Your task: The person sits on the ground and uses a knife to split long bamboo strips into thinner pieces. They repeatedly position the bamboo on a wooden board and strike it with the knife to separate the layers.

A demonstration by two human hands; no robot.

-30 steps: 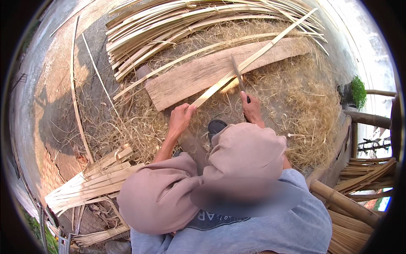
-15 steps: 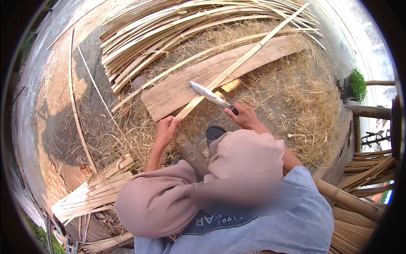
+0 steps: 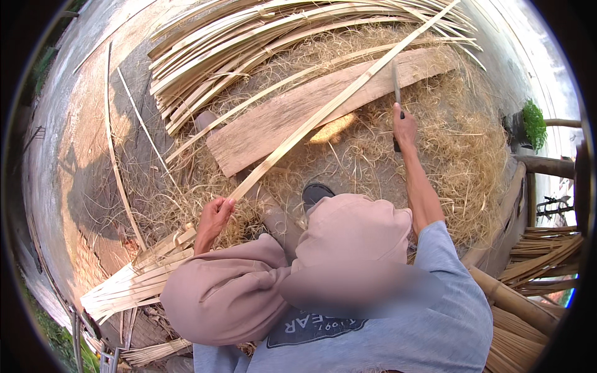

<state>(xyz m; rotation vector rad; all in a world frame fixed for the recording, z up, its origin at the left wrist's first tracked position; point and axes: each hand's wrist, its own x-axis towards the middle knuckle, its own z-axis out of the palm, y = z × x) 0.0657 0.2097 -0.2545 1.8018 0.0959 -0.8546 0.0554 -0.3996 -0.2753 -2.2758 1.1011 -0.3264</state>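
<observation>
A long pale bamboo strip [image 3: 298, 133] runs slantwise from near my left leg to the far right, across a wide wooden board [image 3: 267, 130]. My left hand [image 3: 216, 214] is closed on the strip's near end. In my right hand [image 3: 404, 127] is the dark handle of a knife [image 3: 396, 84]. The arm is stretched out, and the blade points away from me over the board's right part, beside the strip. Whether blade and strip touch, I cannot tell.
A large bundle of bamboo strips [image 3: 217, 59] lies beyond the board. Another bundle [image 3: 140, 283] is at my left. Curly shavings [image 3: 454, 149] cover the ground. Two single strips [image 3: 112, 143] lie on the left. At right are bamboo poles [image 3: 516, 298] and a green plant [image 3: 533, 124].
My right hand has moved forward and right with the knife, whose blade has turned from pointing left to pointing away. My left hand has drawn back toward me, still gripping the bamboo strip.
</observation>
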